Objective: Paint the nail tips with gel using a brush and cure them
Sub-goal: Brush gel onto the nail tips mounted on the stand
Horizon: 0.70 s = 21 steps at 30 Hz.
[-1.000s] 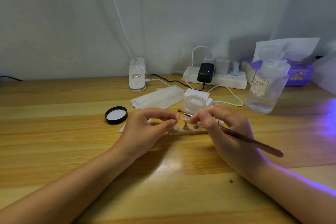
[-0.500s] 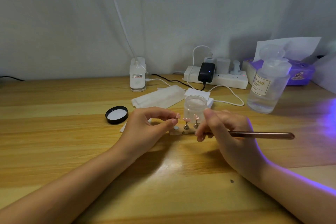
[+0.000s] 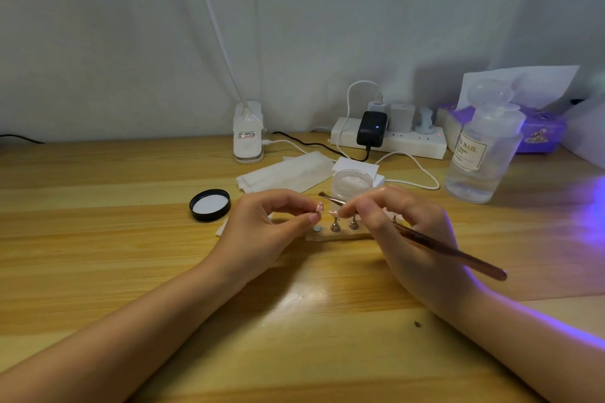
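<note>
My left hand (image 3: 265,226) pinches a small pink nail tip (image 3: 318,208) between thumb and forefinger above a wooden holder strip (image 3: 337,235). Small metal stands (image 3: 335,226) rise from the strip, and one bears another pink tip (image 3: 333,214). My right hand (image 3: 406,232) grips a thin brown brush (image 3: 435,247) whose bristle end (image 3: 322,195) points left, past the tips, in front of an open clear gel jar (image 3: 353,181). My right fingertips touch the tip on the stand.
The jar's black lid (image 3: 210,205) lies to the left on the wooden desk (image 3: 98,239). White wipes (image 3: 284,172), a clip lamp base (image 3: 248,137), a power strip (image 3: 389,137) with cables, a clear bottle (image 3: 481,154) and a purple tissue box (image 3: 540,131) stand behind. Purple light glows at right.
My right hand has lifted from the desk back to the stand, swinging the brush from level to slanted with its bristles up by the jar. The left hand has stayed put with its tip.
</note>
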Available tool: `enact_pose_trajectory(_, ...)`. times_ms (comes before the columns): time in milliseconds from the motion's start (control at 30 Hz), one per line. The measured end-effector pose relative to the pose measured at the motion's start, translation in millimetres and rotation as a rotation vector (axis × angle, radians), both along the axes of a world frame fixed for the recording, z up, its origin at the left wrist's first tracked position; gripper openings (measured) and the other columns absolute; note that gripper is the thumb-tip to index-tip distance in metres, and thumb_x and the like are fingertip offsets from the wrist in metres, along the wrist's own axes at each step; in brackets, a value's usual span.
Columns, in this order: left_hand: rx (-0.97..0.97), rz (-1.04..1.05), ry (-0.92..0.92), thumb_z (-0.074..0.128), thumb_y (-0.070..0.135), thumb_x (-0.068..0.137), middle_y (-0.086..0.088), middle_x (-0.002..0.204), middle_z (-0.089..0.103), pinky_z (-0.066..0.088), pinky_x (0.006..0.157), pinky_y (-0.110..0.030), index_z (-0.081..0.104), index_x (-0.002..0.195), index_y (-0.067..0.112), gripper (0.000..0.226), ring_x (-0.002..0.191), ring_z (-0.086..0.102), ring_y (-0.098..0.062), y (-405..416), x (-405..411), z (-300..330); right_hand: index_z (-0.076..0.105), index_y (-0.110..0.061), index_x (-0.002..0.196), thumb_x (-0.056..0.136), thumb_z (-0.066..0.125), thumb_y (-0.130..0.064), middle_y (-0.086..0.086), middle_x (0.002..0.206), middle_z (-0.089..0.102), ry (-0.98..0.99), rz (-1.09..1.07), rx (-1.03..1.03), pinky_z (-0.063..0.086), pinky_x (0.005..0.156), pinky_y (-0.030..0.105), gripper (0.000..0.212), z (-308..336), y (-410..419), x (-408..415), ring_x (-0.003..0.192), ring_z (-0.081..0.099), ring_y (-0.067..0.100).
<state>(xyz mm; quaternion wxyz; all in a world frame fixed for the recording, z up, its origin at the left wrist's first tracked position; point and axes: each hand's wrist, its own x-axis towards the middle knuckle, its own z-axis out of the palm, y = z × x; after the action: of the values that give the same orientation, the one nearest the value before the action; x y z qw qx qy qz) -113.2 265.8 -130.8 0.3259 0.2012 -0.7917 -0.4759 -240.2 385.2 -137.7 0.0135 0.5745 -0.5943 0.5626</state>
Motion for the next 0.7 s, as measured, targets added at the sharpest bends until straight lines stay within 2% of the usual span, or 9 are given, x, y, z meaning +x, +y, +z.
enact_pose_trajectory(200,0.007,0.01,-0.007,0.072,0.013,0.074,0.015,0.08,0.07,0.042,0.065,-0.002,0.071,0.077,0.026,0.014,0.077,0.062,0.005,-0.5,-0.1,-0.4,0.065,-0.027,0.066,0.086,0.042,-0.035,-0.013,0.065,0.064,-0.039,0.064,0.0,0.043,0.07,0.019,0.031,0.0,3.9,1.8,0.07,0.06,0.0)
enact_pose_trajectory(367,0.029,0.002,0.004,0.074,0.012,0.072,0.014,0.079,0.071,0.044,0.065,-0.004,0.072,0.076,0.026,0.014,0.077,0.064,0.002,-1.4,-0.5,-1.2,0.068,-0.013,0.078,0.084,0.044,-0.038,-0.004,0.075,0.067,-0.038,0.022,0.021,0.047,0.067,0.021,0.035,1.8,0.8,0.2,0.075,0.061,0.009)
enact_pose_trajectory(467,0.025,0.003,0.005,0.074,0.012,0.072,0.014,0.079,0.071,0.044,0.065,-0.004,0.072,0.076,0.025,0.014,0.076,0.064,0.003,-1.5,-0.2,-1.9,0.068,-0.016,0.074,0.085,0.045,-0.035,-0.007,0.073,0.066,-0.034,0.062,0.037,0.048,0.065,0.024,0.032,1.5,0.7,0.6,0.072,0.062,0.009)
enact_pose_trajectory(567,0.023,0.005,0.008,0.074,0.012,0.072,0.013,0.078,0.071,0.044,0.065,-0.005,0.072,0.077,0.025,0.014,0.075,0.064,0.003,-2.0,-0.8,-2.0,0.068,-0.016,0.07,0.086,0.045,-0.031,-0.008,0.069,0.066,-0.011,0.1,0.01,0.047,0.064,0.02,0.031,0.0,2.7,0.8,0.069,0.061,0.006)
enact_pose_trajectory(700,0.032,0.011,0.01,0.075,0.012,0.072,0.012,0.078,0.072,0.043,0.064,-0.004,0.073,0.077,0.024,0.013,0.074,0.064,0.002,-2.6,-1.4,-2.7,0.067,-0.016,0.073,0.085,0.044,-0.036,-0.005,0.072,0.066,-0.08,0.044,0.009,0.045,0.067,0.015,0.033,1.3,3.1,-0.4,0.074,0.061,0.006)
